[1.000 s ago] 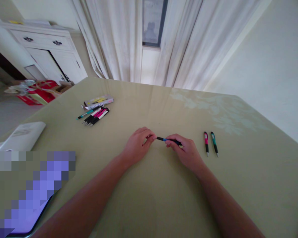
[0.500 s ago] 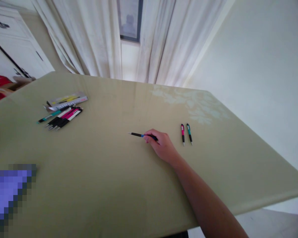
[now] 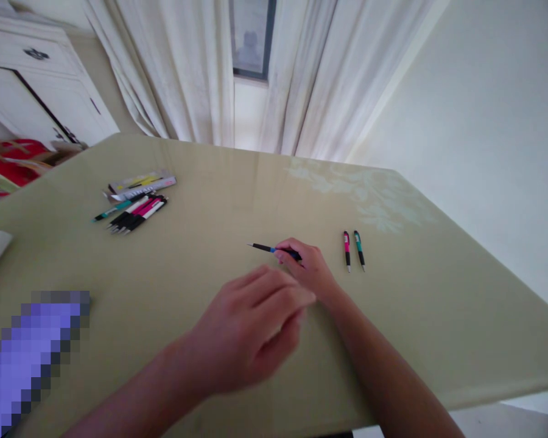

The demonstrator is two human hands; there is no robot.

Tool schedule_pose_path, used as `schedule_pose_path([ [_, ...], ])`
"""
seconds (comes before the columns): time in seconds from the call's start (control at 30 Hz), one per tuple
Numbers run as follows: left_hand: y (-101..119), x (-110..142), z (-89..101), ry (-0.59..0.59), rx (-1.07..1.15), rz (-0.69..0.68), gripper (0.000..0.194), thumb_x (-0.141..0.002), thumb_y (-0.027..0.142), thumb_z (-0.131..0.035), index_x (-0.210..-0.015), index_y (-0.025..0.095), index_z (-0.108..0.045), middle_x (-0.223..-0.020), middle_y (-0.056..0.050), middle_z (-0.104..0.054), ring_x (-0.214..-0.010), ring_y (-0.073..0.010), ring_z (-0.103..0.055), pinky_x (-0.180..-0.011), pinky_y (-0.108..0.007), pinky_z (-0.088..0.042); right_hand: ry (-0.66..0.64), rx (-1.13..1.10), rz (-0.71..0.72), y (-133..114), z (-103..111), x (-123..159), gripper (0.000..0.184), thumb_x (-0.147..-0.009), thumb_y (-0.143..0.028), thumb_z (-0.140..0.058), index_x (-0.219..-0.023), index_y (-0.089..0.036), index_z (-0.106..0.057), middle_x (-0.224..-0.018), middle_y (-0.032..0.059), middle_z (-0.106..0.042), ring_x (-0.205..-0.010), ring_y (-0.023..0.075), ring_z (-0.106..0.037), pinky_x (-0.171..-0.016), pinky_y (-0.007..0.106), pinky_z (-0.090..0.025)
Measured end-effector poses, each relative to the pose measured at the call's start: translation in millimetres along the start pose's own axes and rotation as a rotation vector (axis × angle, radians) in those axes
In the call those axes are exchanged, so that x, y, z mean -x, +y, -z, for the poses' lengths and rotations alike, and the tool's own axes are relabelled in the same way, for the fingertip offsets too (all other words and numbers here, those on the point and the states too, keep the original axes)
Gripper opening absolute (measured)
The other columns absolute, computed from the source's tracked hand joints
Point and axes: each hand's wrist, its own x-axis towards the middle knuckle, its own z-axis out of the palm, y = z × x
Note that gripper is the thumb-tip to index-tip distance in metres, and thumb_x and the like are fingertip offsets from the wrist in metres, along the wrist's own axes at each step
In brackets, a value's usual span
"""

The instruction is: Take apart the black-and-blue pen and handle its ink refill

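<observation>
In the head view my right hand [image 3: 308, 261] is closed around a blue and black pen [image 3: 261, 247], its tip pointing left. My left hand [image 3: 258, 328] hangs over the near middle of the table, in front of my right wrist. Its fingers are loosely bent, the thumb lies apart from them, and nothing shows between them. To the right of my right hand lie a pink pen [image 3: 347, 250] and a teal pen [image 3: 360, 249], side by side with their tips toward me.
A pile of pens [image 3: 139, 213] lies at the far left of the table [image 3: 201, 274], against a clear pack [image 3: 146, 182]. A blurred-out blue object [image 3: 31, 359] is at the near left. Beyond the table hang curtains [image 3: 187, 73]; a wall [image 3: 497, 121] runs along the right.
My left hand has come into view from the lower left, beside my right forearm. The right hand still holds the pen. The whole view has shifted slightly, and a white edge appears at the left.
</observation>
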Motion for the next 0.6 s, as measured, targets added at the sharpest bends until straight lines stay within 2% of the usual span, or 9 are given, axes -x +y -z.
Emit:
schedule_pose_path([
  [0.07,-31.3,-2.6,-16.0,-0.066,-0.156,0.128,0.031,-0.101,0.019,-0.055,-0.132,0.025,-0.059,-0.128,-0.005,-0.068,-0.119,-0.0214,-0.061,-0.106,-0.041,-0.05,-0.019,-0.021,0.031,-2.4,0.4,-0.1,0.014,-0.101,-0.031,-0.062,-0.102,-0.022,-0.072,-0.091,0.0011,-0.076,-0.081,0.0161,-0.068,-0.075,0.026,-0.049],
  [0.13,-61.3,0.5,-25.2,-0.032,-0.3,0.312,0.042,-0.101,0.021,-0.057,-0.143,0.027,-0.053,-0.145,-0.008,-0.059,-0.132,-0.0279,-0.052,-0.111,-0.051,-0.045,-0.039,-0.03,0.04,-5.5,0.8,-0.4,0.015,-0.101,-0.033,-0.062,-0.102,-0.022,-0.072,-0.091,0.0012,-0.076,-0.081,0.016,-0.068,-0.074,0.025,-0.05],
  [0.17,-73.0,3.2,-26.8,-0.014,-0.322,0.365,0.042,-0.101,0.023,-0.057,-0.143,0.028,-0.054,-0.145,-0.008,-0.059,-0.133,-0.029,-0.051,-0.11,-0.052,-0.044,-0.052,-0.029,0.033,-7.0,0.9,-0.5,0.015,-0.101,-0.034,-0.062,-0.102,-0.022,-0.072,-0.09,0.001,-0.076,-0.08,0.016,-0.067,-0.071,0.025,-0.049],
  [0.23,-87.2,8.3,-26.0,-0.005,-0.265,0.425,0.031,-0.103,0.028,-0.056,-0.133,0.027,-0.061,-0.133,-0.007,-0.066,-0.123,-0.0269,-0.057,-0.106,-0.049,-0.046,-0.081,-0.029,0.01,-9.3,1.1,-0.6,0.016,-0.102,-0.035,-0.061,-0.102,-0.022,-0.072,-0.087,0.0008,-0.074,-0.077,0.0161,-0.066,-0.066,0.024,-0.048],
  [0.33,-90.5,11.0,-22.4,-0.026,-0.091,0.431,0.019,-0.104,0.031,-0.055,-0.116,0.024,-0.069,-0.11,-0.003,-0.072,-0.106,-0.0217,-0.063,-0.098,-0.042,-0.049,-0.102,-0.036,0.006,-10.0,2.1,-0.5,0.018,-0.103,-0.035,-0.059,-0.101,-0.022,-0.07,-0.085,0.0007,-0.073,-0.078,0.0168,-0.066,-0.066,0.025,-0.048],
  [0.5,-85.8,9.3,-23.4,-0.005,0.047,0.418,0.018,-0.102,0.031,-0.059,-0.112,0.024,-0.071,-0.105,-0.002,-0.071,-0.102,-0.0193,-0.063,-0.093,-0.036,-0.05,-0.109,-0.006,0.029,-8.4,5.7,-0.4,0.019,-0.103,-0.037,-0.059,-0.1,-0.022,-0.071,-0.085,0.0011,-0.073,-0.077,0.0172,-0.066,-0.071,0.027,-0.048],
  [0.6,-86.8,9.2,-24.7,-0.034,0.073,0.44,0.017,-0.102,0.029,-0.059,-0.113,0.023,-0.072,-0.104,-0.001,-0.072,-0.101,-0.0185,-0.063,-0.092,-0.034,-0.049,-0.126,-0.012,0.029,-8.7,6.3,-0.3,0.019,-0.103,-0.037,-0.06,-0.101,-0.023,-0.072,-0.088,0.001,-0.075,-0.078,0.017,-0.067,-0.071,0.027,-0.048],
])
